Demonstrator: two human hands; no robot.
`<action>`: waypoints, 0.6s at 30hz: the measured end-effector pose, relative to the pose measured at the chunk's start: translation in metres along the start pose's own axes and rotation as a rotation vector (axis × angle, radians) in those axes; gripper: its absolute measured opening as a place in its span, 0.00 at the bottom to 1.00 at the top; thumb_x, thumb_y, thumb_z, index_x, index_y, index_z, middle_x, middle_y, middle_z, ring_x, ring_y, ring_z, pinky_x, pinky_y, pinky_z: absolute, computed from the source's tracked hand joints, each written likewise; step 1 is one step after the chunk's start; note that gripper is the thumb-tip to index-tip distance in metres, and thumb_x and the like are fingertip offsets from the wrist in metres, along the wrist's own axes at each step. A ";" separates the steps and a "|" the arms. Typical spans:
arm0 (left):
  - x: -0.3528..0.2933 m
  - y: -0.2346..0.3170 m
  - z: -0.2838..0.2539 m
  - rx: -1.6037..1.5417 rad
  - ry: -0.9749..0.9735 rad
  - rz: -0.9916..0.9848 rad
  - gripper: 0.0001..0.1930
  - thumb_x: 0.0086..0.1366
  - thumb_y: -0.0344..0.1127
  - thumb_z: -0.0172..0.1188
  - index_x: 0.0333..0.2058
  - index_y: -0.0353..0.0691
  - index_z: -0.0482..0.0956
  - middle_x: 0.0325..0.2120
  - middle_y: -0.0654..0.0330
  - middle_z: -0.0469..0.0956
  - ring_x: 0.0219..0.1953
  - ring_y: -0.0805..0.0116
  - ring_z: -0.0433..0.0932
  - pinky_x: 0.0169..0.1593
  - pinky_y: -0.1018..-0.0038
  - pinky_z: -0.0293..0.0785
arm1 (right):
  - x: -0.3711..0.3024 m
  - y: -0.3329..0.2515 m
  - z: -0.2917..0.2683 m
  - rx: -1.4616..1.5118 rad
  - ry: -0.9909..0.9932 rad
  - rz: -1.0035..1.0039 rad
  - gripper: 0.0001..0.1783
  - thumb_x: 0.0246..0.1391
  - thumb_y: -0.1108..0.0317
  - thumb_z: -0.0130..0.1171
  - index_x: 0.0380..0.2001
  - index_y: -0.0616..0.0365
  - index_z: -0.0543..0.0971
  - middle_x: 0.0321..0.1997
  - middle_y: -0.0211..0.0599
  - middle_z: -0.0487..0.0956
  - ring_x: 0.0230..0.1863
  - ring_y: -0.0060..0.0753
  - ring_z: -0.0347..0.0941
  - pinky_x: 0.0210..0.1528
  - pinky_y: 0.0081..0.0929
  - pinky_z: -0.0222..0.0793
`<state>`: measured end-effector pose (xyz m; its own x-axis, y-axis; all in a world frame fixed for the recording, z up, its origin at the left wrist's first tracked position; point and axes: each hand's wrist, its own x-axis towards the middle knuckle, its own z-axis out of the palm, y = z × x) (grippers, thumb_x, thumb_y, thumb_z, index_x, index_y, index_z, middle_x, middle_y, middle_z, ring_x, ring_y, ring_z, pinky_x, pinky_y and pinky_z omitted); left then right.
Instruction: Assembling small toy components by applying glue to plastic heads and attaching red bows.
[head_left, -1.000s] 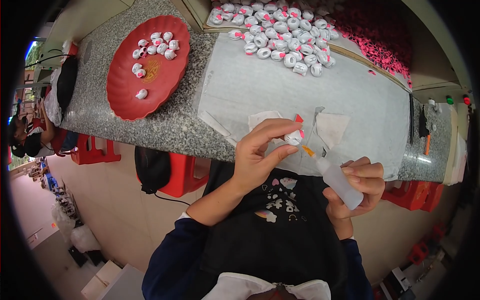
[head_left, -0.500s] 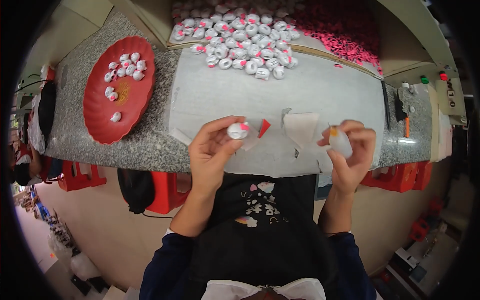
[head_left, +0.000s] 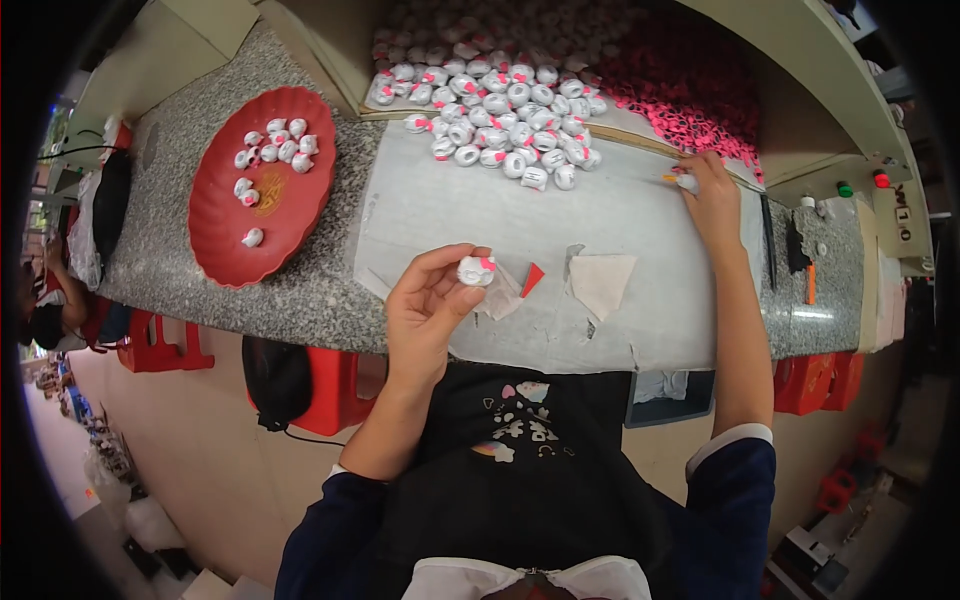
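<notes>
My left hand (head_left: 420, 320) pinches a small white rounded figure piece (head_left: 474, 271) with a pink bow, holding it above the pale work sheet. Stretched out at the far right, my right hand (head_left: 714, 195) grips a small whitish squeeze bottle (head_left: 687, 182) with an orange-yellow tip pointing left. Just beyond those fingers lies a heap of small pink pieces (head_left: 680, 122). Most of the right fingertips are hidden by the hand itself. A large pile of similar white pieces (head_left: 518, 99), some with pink bows, sits at the far middle.
A scalloped red tray (head_left: 215, 250) at the left bears several white pieces. On the pale sheet (head_left: 480, 205) are a white cloth scrap (head_left: 602, 283), another crumpled scrap (head_left: 505, 298) and a red pointed bit (head_left: 533, 279). An orange-handled tool (head_left: 811, 284) lies at the right.
My right hand has moved away from me, from the near right up to the pink heap, with the squeeze bottle still in it. The left hand keeps the white piece nearly in place.
</notes>
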<state>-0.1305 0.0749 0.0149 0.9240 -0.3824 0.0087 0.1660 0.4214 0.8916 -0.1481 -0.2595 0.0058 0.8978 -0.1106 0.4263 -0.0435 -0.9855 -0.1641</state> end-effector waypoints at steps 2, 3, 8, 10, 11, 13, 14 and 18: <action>0.002 -0.002 -0.001 -0.035 -0.053 -0.026 0.18 0.49 0.20 0.52 0.41 0.32 0.64 0.39 0.49 0.68 0.40 0.68 0.69 0.44 0.73 0.67 | -0.008 -0.009 -0.005 0.204 0.132 0.056 0.10 0.35 0.80 0.53 0.26 0.60 0.69 0.29 0.37 0.72 0.29 0.34 0.69 0.31 0.25 0.63; 0.003 -0.003 -0.001 -0.017 -0.031 -0.019 0.18 0.49 0.20 0.52 0.41 0.32 0.64 0.39 0.49 0.68 0.40 0.68 0.69 0.44 0.73 0.67 | -0.013 -0.020 -0.010 0.350 0.118 0.140 0.05 0.40 0.79 0.51 0.25 0.62 0.69 0.28 0.34 0.73 0.26 0.26 0.68 0.29 0.20 0.62; 0.002 -0.007 0.002 -0.113 -0.120 -0.046 0.18 0.49 0.19 0.52 0.41 0.32 0.63 0.39 0.49 0.68 0.41 0.67 0.69 0.44 0.72 0.67 | -0.033 -0.114 -0.037 1.010 -0.005 0.385 0.03 0.41 0.82 0.48 0.23 0.66 0.70 0.26 0.37 0.70 0.24 0.24 0.65 0.27 0.15 0.61; 0.002 -0.005 0.002 -0.108 -0.131 -0.063 0.18 0.49 0.20 0.52 0.42 0.32 0.63 0.39 0.50 0.68 0.41 0.67 0.69 0.44 0.72 0.67 | -0.044 -0.136 -0.033 1.171 -0.031 0.392 0.04 0.40 0.83 0.48 0.23 0.67 0.70 0.27 0.40 0.70 0.24 0.25 0.65 0.26 0.17 0.62; 0.001 -0.004 0.002 -0.121 -0.133 -0.079 0.18 0.49 0.21 0.52 0.42 0.33 0.63 0.39 0.50 0.68 0.41 0.68 0.69 0.44 0.72 0.68 | -0.048 -0.144 -0.030 1.323 -0.055 0.392 0.04 0.39 0.83 0.49 0.23 0.67 0.70 0.27 0.42 0.69 0.24 0.26 0.65 0.26 0.18 0.62; 0.001 -0.003 0.002 -0.131 -0.135 -0.094 0.19 0.49 0.21 0.53 0.42 0.33 0.63 0.39 0.50 0.68 0.41 0.68 0.69 0.43 0.72 0.68 | -0.055 -0.158 -0.025 1.356 -0.077 0.382 0.05 0.37 0.84 0.50 0.23 0.67 0.70 0.27 0.43 0.69 0.25 0.27 0.66 0.26 0.19 0.63; 0.001 -0.003 0.001 -0.180 -0.130 -0.114 0.19 0.49 0.22 0.53 0.42 0.34 0.63 0.39 0.50 0.68 0.41 0.68 0.69 0.43 0.73 0.68 | -0.056 -0.164 -0.022 1.384 -0.098 0.370 0.06 0.36 0.84 0.52 0.22 0.66 0.70 0.27 0.44 0.69 0.25 0.27 0.66 0.26 0.20 0.64; -0.002 -0.005 -0.001 -0.257 -0.116 -0.119 0.18 0.49 0.22 0.53 0.42 0.35 0.64 0.39 0.50 0.68 0.41 0.69 0.69 0.43 0.73 0.68 | -0.059 -0.179 -0.019 1.473 -0.042 0.378 0.09 0.32 0.84 0.56 0.20 0.64 0.67 0.25 0.43 0.70 0.26 0.29 0.67 0.29 0.22 0.66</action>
<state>-0.1323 0.0745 0.0102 0.8499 -0.5265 -0.0241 0.3660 0.5567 0.7458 -0.2018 -0.0786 0.0264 0.9471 -0.2907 0.1360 0.1728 0.1046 -0.9794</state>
